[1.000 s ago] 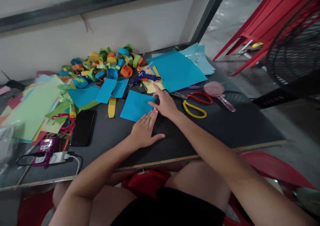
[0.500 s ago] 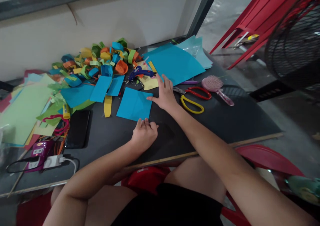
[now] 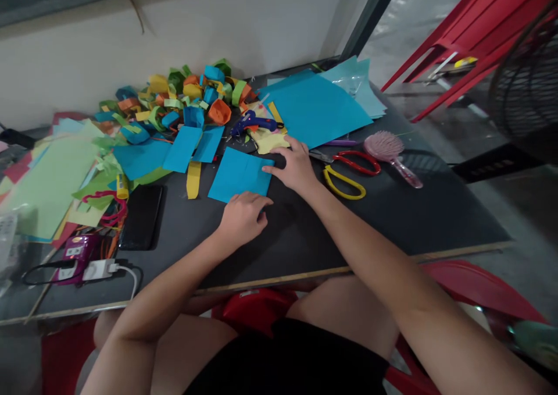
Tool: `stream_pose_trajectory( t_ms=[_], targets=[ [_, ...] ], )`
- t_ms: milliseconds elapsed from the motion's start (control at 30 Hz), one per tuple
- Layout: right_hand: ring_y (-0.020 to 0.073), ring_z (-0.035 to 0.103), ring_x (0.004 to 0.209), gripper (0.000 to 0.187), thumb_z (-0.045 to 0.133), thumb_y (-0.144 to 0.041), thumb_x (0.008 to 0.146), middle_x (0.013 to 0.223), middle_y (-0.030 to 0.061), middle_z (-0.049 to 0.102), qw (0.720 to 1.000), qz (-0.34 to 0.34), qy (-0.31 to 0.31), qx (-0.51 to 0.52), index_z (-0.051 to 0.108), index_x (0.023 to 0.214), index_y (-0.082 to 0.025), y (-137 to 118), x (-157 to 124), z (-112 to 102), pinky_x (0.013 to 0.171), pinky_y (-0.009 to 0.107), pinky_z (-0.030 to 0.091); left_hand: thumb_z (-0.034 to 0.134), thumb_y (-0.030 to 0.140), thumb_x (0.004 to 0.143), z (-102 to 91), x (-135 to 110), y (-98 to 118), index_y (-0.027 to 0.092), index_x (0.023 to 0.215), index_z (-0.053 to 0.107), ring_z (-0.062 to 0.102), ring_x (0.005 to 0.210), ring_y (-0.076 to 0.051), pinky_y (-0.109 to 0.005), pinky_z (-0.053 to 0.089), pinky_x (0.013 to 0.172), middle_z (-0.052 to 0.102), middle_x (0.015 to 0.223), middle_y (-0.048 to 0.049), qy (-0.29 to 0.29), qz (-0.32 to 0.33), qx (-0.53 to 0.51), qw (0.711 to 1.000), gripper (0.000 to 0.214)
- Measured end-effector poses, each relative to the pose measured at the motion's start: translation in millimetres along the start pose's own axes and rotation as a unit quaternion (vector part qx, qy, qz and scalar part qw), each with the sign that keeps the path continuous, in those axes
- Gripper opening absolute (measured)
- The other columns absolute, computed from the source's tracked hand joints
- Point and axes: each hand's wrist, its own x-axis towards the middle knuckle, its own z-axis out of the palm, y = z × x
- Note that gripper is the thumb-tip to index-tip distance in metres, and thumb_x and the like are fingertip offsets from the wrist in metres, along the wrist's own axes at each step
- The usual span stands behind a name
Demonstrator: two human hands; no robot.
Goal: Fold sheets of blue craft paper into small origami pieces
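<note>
A blue paper square [image 3: 238, 174] lies flat on the dark table [image 3: 392, 220] in front of me. My left hand [image 3: 242, 216] rests at its near edge with the fingers curled under, the fingertips touching the paper's near corner. My right hand [image 3: 295, 165] lies at the paper's right edge, fingers bent and pressing down on the corner there. Neither hand lifts the paper. Just beyond my right hand lie yellow paper scraps [image 3: 267, 142] and a blue glue gun [image 3: 253, 122].
Red scissors [image 3: 353, 161], yellow scissors [image 3: 344, 184] and a pink hairbrush [image 3: 390, 153] lie to the right. A large blue sheet [image 3: 318, 109] sits behind. A heap of coloured paper loops [image 3: 183, 101] is at the back, a black phone [image 3: 142, 216] and a power strip [image 3: 82, 261] at left. Red chairs [image 3: 475, 28] stand beyond.
My left hand has gone from flat and spread to curled at the paper's near corner. My right hand's fingers drew back from the far side onto the paper's right edge.
</note>
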Motion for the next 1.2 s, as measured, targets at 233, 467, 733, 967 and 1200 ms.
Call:
stream_pose_trajectory(
  t_ms=[233, 467, 733, 967, 1200],
  targets=[
    [0.041, 0.039, 0.131, 0.046, 0.063, -0.056, 0.08, 0.142, 0.0163, 0.044, 1.0, -0.005, 0.006, 0.012, 0.069, 0.108, -0.02, -3.8, -1.2, -1.4, 0.105, 0.06, 0.036, 0.042, 0.012, 0.094, 2.8, -3.3, 1.9, 0.018, 0.109, 0.064, 0.065, 0.104, -0.02, -0.032, 0.05, 0.076, 0.067, 0.119, -0.0078, 0.123, 0.143, 0.169, 0.967, 0.027],
    [0.0403, 0.041, 0.13, 0.041, 0.065, -0.053, 0.079, 0.141, 0.0136, 0.047, 0.999, -0.021, 0.024, 0.028, 0.071, 0.105, -0.022, -2.3, 1.9, -0.6, 0.104, 0.061, 0.038, 0.05, 0.015, 0.094, -12.3, 4.1, -21.7, 0.014, 0.095, 0.066, 0.07, 0.079, -0.016, -0.026, 0.048, 0.061, 0.075, 0.092, -0.006, 0.234, 0.173, 0.245, 0.925, 0.016],
    [0.0241, 0.061, 0.111, 0.021, 0.054, -0.037, 0.086, 0.117, 0.0032, 0.068, 0.967, -0.238, 0.044, 0.075, 0.074, 0.083, -0.029, -39.0, -15.3, -25.3, 0.101, 0.046, 0.045, 0.056, 0.02, 0.093, -17.9, 1.2, -32.6, 0.016, 0.088, 0.066, 0.067, 0.065, -0.014, -0.025, 0.045, 0.059, 0.072, 0.071, -0.0025, 0.287, 0.144, 0.191, 0.927, 0.012],
    [0.0225, 0.065, 0.1, 0.015, 0.058, -0.033, 0.082, 0.107, 0.002, 0.073, 0.958, -0.27, 0.084, 0.056, 0.07, 0.075, -0.028, -53.0, -26.2, -23.3, 0.094, 0.044, 0.047, 0.053, 0.018, 0.094, -18.9, -1.1, -29.8, 0.017, 0.088, 0.065, 0.069, 0.068, -0.012, -0.024, 0.046, 0.062, 0.073, 0.077, -0.0018, 0.288, 0.149, 0.18, 0.929, 0.014],
    [0.0217, 0.065, 0.098, 0.016, 0.055, -0.034, 0.083, 0.1, 0.0007, 0.073, 0.959, -0.264, 0.089, 0.045, 0.064, 0.071, -0.027, -53.7, -25.5, -19.9, 0.096, 0.043, 0.043, 0.056, 0.022, 0.093, -17.7, 1.3, -27.2, 0.018, 0.087, 0.067, 0.07, 0.066, -0.011, -0.021, 0.048, 0.06, 0.075, 0.076, -0.0006, 0.327, 0.153, 0.139, 0.922, 0.013]
  ],
)
